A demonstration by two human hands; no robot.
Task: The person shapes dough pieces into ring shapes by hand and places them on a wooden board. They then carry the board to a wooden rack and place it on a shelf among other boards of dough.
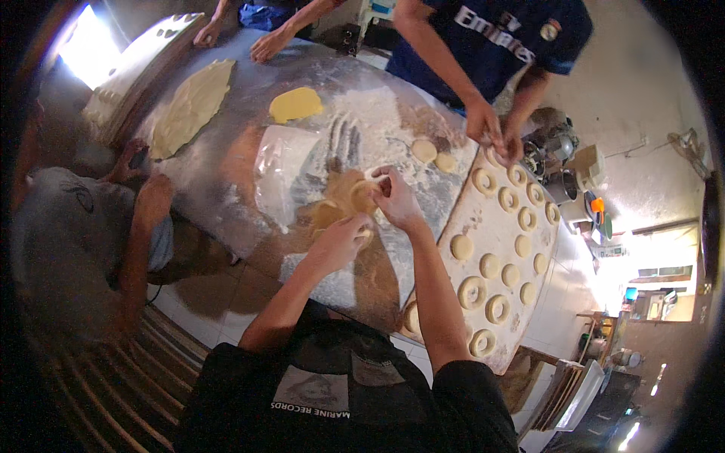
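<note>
In the middle of the floured table (249, 83), both my hands work close together over several pieces of dough. My right hand (396, 200) has its fingers and thumb curled on the edge of a round dough piece (362, 195). Just below and to the left, my left hand (340, 240) is closed, with pale dough (367, 237) showing by its fingertips. Another dough round (326, 214) lies left of my hands, partly in shadow. Beyond my right hand are two small dough discs (424, 151) in loose flour.
At right, a board (453, 283) carries several dough rings and rounds. A co-worker's hands (495, 136) meet over its far end. Clear plastic (283, 174), a yellow slab (296, 104) and a dough sheet (192, 109) lie left. Other people stand left and at the far side.
</note>
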